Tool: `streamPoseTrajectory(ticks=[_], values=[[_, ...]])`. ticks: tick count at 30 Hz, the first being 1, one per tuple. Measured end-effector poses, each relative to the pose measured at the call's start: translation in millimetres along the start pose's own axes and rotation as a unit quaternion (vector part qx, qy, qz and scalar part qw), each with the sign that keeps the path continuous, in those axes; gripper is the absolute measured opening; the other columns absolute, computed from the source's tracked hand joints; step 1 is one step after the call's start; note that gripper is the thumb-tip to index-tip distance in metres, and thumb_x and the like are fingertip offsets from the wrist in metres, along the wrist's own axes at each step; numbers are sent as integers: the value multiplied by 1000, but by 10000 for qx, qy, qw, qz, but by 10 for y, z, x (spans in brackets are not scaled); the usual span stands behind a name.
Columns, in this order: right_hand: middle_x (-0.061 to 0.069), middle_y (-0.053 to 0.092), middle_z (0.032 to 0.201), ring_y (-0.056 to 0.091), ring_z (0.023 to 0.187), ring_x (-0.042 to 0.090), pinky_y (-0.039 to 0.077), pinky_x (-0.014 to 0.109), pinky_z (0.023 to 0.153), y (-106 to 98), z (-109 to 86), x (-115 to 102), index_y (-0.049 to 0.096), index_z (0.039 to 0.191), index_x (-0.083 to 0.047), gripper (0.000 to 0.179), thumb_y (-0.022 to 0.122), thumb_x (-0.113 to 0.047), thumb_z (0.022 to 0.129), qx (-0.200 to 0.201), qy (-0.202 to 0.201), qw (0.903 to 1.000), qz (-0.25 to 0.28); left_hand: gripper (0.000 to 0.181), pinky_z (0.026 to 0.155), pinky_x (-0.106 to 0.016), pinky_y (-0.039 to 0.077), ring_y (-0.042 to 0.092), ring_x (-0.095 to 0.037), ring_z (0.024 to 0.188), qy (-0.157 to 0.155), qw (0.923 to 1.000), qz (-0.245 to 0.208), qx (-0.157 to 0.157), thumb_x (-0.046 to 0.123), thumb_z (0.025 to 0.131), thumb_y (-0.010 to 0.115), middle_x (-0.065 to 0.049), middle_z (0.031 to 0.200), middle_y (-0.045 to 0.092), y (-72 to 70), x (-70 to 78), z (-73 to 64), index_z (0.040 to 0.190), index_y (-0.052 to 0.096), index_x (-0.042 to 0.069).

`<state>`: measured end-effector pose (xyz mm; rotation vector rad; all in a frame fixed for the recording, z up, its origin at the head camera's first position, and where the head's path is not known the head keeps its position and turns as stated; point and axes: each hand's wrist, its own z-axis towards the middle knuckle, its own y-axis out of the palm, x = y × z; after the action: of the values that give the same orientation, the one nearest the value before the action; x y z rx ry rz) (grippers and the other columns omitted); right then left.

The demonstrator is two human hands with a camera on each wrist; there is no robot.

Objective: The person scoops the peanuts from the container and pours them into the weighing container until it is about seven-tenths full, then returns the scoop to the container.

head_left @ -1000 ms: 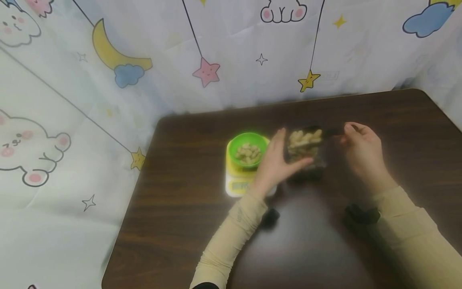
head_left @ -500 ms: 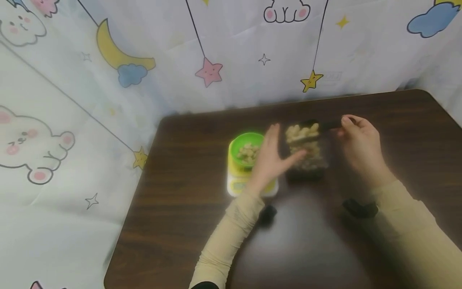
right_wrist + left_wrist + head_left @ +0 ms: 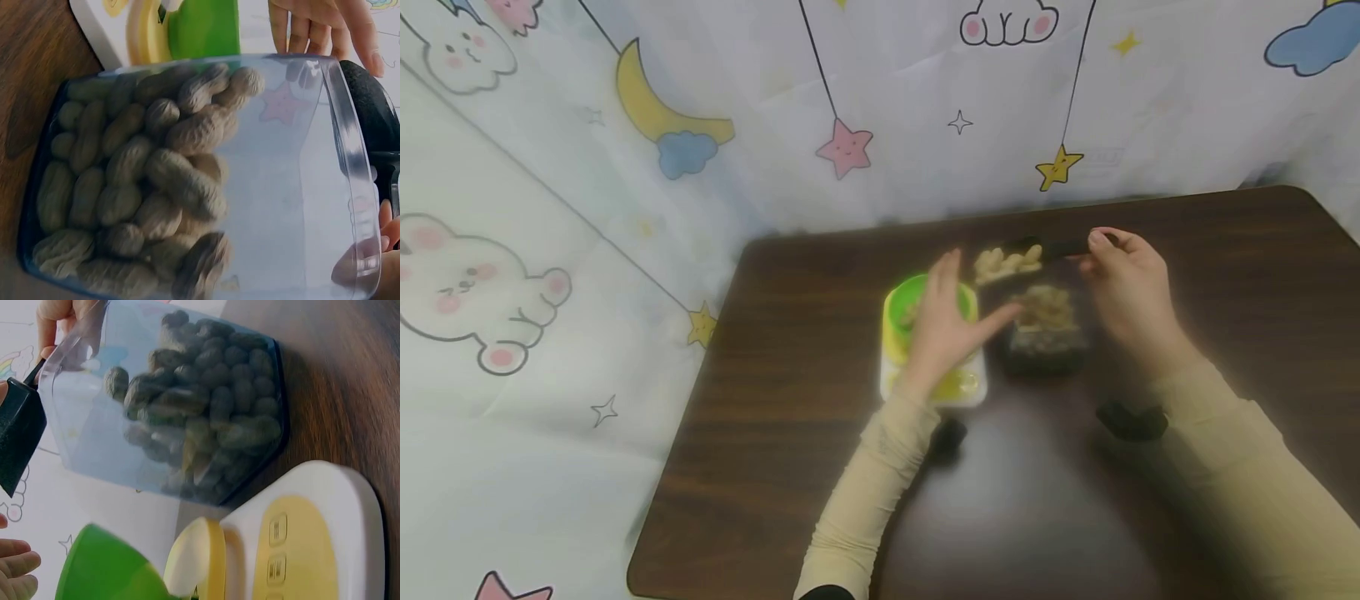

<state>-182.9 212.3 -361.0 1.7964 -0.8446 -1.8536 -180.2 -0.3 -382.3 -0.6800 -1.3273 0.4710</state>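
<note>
My right hand [image 3: 1129,296] pinches the handle of a black scoop [image 3: 1063,249] heaped with unshelled peanuts [image 3: 1006,264], held just behind and left of a clear plastic container [image 3: 1048,354]. More peanuts [image 3: 128,194] fill the lower part of that container. Fingers spread, my left hand [image 3: 942,333] hovers over the green bowl [image 3: 906,300] with nothing in its grasp. The bowl sits on a yellow and white kitchen scale [image 3: 891,383]; my hand hides most of its contents. In the left wrist view the scoop [image 3: 19,434] is above the container's rim.
The dark wood table [image 3: 760,358] carries the scale and container side by side. A white curtain [image 3: 760,108] printed with stars, a moon and animals hangs behind the table's far edge and along the left. Black devices are strapped at both wrists.
The loaded scoop has risen from over the container and moved left toward the scale. My left hand has shifted left, from between bowl and container to over the bowl.
</note>
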Motion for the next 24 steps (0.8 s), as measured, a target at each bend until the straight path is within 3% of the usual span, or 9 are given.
streamPoseTrajectory(ticks=[7,15,24], values=[[3,57,82,58,63,11,51,18,63,17,19,25,49,100,-3,23,65,-6,85,67,213,9994,-250,108,114,-44,29,24,-19,142,-41,9998,-44,213,76,66,60,3,156,16,-85,-105,-22,149,9,31],[0,60,68,58,61,9,50,16,62,110,41,84,51,99,-6,25,68,-12,83,119,292,9967,-745,105,112,-45,32,30,-23,139,-77,9973,4,733,64,68,69,-3,154,23,-188,-305,-60,149,16,23],[-8,59,61,54,60,4,40,17,51,187,57,151,51,102,-14,27,68,-25,84,486,559,9769,-2004,106,112,-48,31,27,-26,141,-305,9957,-153,863,64,68,70,-5,155,18,-177,-558,-142,150,14,25]])
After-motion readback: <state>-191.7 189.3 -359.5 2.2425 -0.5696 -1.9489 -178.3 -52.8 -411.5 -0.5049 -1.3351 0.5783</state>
